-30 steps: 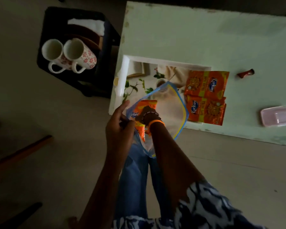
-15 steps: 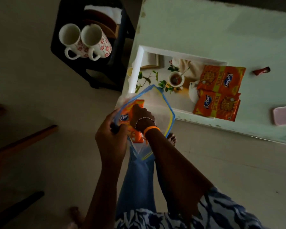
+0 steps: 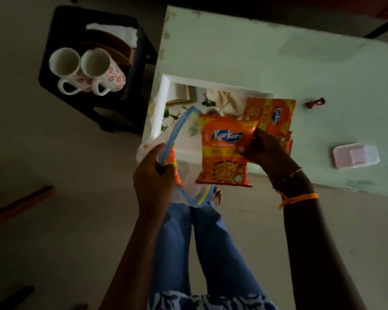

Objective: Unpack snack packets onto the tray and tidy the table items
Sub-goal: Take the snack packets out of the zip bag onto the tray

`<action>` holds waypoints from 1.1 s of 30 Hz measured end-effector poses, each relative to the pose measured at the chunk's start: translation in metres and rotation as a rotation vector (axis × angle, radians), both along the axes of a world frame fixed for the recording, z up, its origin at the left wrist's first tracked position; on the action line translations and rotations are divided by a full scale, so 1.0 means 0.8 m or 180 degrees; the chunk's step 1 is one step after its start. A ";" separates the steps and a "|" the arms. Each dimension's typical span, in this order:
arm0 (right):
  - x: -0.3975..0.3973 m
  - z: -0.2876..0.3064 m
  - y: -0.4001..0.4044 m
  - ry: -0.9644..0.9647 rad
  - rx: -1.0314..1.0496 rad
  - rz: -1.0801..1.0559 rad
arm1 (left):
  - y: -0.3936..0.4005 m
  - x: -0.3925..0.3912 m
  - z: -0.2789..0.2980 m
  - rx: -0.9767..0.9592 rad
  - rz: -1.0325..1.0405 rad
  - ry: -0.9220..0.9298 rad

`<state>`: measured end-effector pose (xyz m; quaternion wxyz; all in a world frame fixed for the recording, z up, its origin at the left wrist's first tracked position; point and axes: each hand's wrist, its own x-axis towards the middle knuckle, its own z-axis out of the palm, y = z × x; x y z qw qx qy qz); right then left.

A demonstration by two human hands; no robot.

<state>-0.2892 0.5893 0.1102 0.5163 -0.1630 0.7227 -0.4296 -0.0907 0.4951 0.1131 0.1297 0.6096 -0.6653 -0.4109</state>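
Nearest me, my left hand (image 3: 154, 175) is closed on the blue rim of the clear zip bag (image 3: 184, 157), one orange packet inside. My right hand (image 3: 262, 151) pinches a snack packet (image 3: 224, 151) reading "Kurkure", "50% extra", above the tray's (image 3: 166, 97) near edge. Farther, another Kurkure packet (image 3: 271, 115) lies on the tray.

**Snack packet withdrawn from the zip bag.**
Your right hand (image 3: 264, 151), which a second ago was buried wrist-deep in the clear plastic zip bag with the blue seal strip (image 3: 177, 139), is now outside it, pinching the orange foil snack packet (image 3: 224, 153) by its right edge above the near rim of the white printed tray (image 3: 166, 95). Your left hand (image 3: 154, 175) has let the bag mouth sag open, exposing another orange packet (image 3: 174, 166) inside.
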 end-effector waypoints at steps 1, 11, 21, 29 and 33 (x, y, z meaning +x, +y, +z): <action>-0.012 -0.002 0.011 -0.0195 -0.0061 -0.0289 | 0.000 -0.001 -0.001 -0.0027 -0.0016 -0.0040; -0.052 -0.129 0.004 0.0553 0.1254 -0.0244 | -0.010 -0.003 -0.003 -0.0102 -0.0060 -0.0024; -0.022 -0.187 -0.029 0.1503 0.1716 0.0057 | -0.016 0.008 -0.006 -0.0101 -0.0067 -0.0029; 0.004 -0.168 -0.017 0.1645 0.1688 0.1316 | -0.014 0.013 -0.003 0.0087 0.0166 0.0270; 0.021 -0.091 -0.042 0.2290 0.0907 0.0396 | -0.017 0.028 0.001 0.0141 0.0253 0.0409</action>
